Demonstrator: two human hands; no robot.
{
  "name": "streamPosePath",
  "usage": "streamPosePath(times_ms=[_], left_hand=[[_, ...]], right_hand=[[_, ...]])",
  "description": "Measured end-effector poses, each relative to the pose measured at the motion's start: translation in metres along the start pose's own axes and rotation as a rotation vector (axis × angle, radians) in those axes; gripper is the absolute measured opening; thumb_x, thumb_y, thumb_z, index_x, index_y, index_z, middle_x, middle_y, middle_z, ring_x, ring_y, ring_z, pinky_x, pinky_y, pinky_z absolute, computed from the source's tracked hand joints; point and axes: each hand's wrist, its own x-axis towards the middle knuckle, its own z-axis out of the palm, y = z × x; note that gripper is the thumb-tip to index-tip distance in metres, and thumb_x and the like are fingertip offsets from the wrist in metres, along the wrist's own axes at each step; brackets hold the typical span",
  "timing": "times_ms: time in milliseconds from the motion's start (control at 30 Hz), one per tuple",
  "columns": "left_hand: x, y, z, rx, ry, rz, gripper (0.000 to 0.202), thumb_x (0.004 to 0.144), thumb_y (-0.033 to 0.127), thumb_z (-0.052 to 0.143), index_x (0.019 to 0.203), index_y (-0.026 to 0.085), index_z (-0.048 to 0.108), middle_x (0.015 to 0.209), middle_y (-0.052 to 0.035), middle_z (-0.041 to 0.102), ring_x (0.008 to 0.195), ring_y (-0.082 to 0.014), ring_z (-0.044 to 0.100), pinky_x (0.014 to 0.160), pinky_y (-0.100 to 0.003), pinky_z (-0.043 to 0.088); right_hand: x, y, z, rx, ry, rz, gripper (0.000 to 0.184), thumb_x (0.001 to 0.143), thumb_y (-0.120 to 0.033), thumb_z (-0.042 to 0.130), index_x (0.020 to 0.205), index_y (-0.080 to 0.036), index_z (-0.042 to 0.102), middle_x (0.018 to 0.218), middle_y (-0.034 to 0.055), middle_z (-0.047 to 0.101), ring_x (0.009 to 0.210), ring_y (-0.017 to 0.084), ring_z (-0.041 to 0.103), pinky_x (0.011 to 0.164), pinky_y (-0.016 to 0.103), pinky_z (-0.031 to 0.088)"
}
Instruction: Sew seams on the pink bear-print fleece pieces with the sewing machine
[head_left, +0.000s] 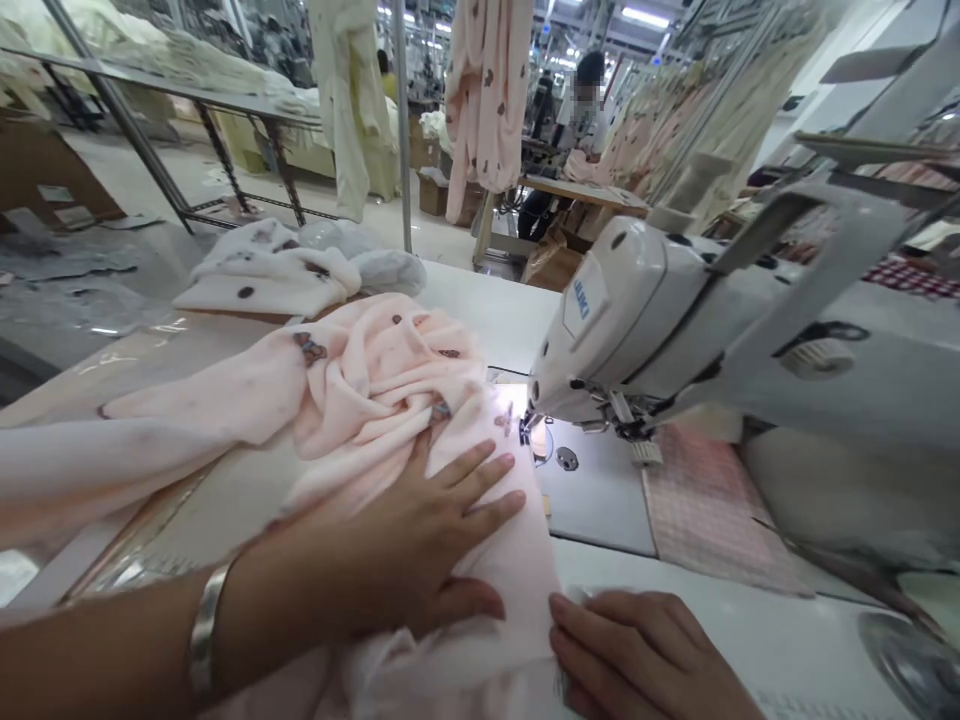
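Right hand (645,655) lies half-curled against the edge of a pale pink fleece garment (375,400), its grip unclear; left hand (397,540) spreads open and flat on the cloth, a metal bangle (202,630) at its wrist. Garment bunches on the sewing table (480,320), just beside the needle (524,428) of a Juki sewing machine (600,320). White spotted fleece (262,270) lies near the table's far edge; beyond, a co-worker (585,110) sits at another table.

Pale pink fabric (382,400) scattered with small motifs (310,348) (brown, bear-like).
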Motion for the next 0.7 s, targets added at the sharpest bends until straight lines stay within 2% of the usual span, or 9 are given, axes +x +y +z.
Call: streamPosePath(times_ms=[133, 200, 300, 367, 500, 600, 667, 700], left_hand=[[0.022, -0.042, -0.012, -0.013, -0.012, 0.099, 0.071, 0.083, 0.058, 0.048, 0.137, 0.013, 0.037, 0.145, -0.0172, 0.027, 0.135, -0.0319, 0.020, 0.107, -0.049, 0.020], [0.033, -0.060, -0.016, 0.000, -0.013, 0.150, 0.069, 0.084, 0.056, 0.048, 0.136, 0.011, 0.038, 0.145, -0.0169, 0.027, 0.136, -0.0293, 0.020, 0.109, -0.042, 0.021], [0.050, -0.084, -0.018, 0.025, -0.005, 0.239, 0.067, 0.085, 0.052, 0.049, 0.135, 0.010, 0.039, 0.144, -0.0152, 0.032, 0.137, -0.0275, 0.018, 0.111, -0.039, 0.017], [0.061, -0.098, -0.019, 0.043, -0.001, 0.266, 0.067, 0.084, 0.052, 0.051, 0.135, 0.010, 0.039, 0.143, -0.0144, 0.033, 0.137, -0.0275, 0.017, 0.111, -0.038, 0.016], [0.081, -0.124, -0.027, 0.105, -0.022, 0.203, 0.069, 0.083, 0.053, 0.052, 0.136, 0.011, 0.038, 0.145, -0.0139, 0.030, 0.137, -0.0255, 0.016, 0.112, -0.037, 0.012], [0.087, -0.133, -0.035, 0.161, -0.065, 0.137, 0.069, 0.085, 0.054, 0.048, 0.138, 0.012, 0.034, 0.146, -0.0128, 0.027, 0.138, -0.0232, 0.014, 0.112, -0.037, 0.007], [0.082, -0.123, -0.032, 0.180, -0.072, 0.059, 0.069, 0.086, 0.056, 0.045, 0.139, 0.013, 0.032, 0.148, -0.0122, 0.022, 0.138, -0.0243, 0.012, 0.112, -0.039, 0.010], [0.075, -0.112, -0.028, 0.185, -0.062, 0.003, 0.069, 0.087, 0.057, 0.042, 0.140, 0.013, 0.031, 0.149, -0.0129, 0.020, 0.138, -0.0260, 0.012, 0.111, -0.041, 0.011]], right_hand=[[0.026, 0.016, 0.008, 0.012, 0.045, 0.005, 0.018, 0.089, -0.021, 0.050, 0.096, -0.018, 0.066, 0.100, 0.0008, 0.070, 0.076, 0.015, 0.059, 0.062, 0.029, 0.045], [0.036, 0.023, 0.012, 0.054, 0.048, 0.031, 0.019, 0.088, -0.018, 0.050, 0.099, -0.018, 0.065, 0.100, 0.0030, 0.069, 0.077, 0.016, 0.059, 0.063, 0.030, 0.045], [0.047, 0.036, 0.020, 0.143, 0.060, 0.090, 0.022, 0.086, -0.014, 0.049, 0.103, -0.018, 0.063, 0.100, 0.0075, 0.066, 0.083, 0.018, 0.058, 0.065, 0.031, 0.046], [0.053, 0.046, 0.027, 0.173, 0.018, 0.159, 0.024, 0.087, -0.014, 0.047, 0.105, -0.018, 0.062, 0.097, 0.0091, 0.062, 0.084, 0.018, 0.058, 0.067, 0.032, 0.047], [0.057, 0.065, 0.042, 0.120, -0.049, 0.240, 0.025, 0.088, -0.019, 0.047, 0.109, -0.022, 0.060, 0.090, 0.0063, 0.059, 0.080, 0.018, 0.060, 0.068, 0.033, 0.047], [0.058, 0.070, 0.046, 0.085, -0.025, 0.228, 0.024, 0.088, -0.021, 0.047, 0.109, -0.024, 0.058, 0.092, 0.0052, 0.060, 0.083, 0.019, 0.060, 0.069, 0.033, 0.046], [0.060, 0.066, 0.042, 0.077, 0.017, 0.267, 0.023, 0.090, -0.020, 0.043, 0.109, -0.022, 0.056, 0.093, 0.0060, 0.062, 0.086, 0.020, 0.060, 0.072, 0.035, 0.046], [0.061, 0.062, 0.038, 0.070, 0.033, 0.283, 0.024, 0.091, -0.020, 0.040, 0.111, -0.020, 0.054, 0.093, 0.0067, 0.062, 0.087, 0.020, 0.059, 0.072, 0.035, 0.046]])
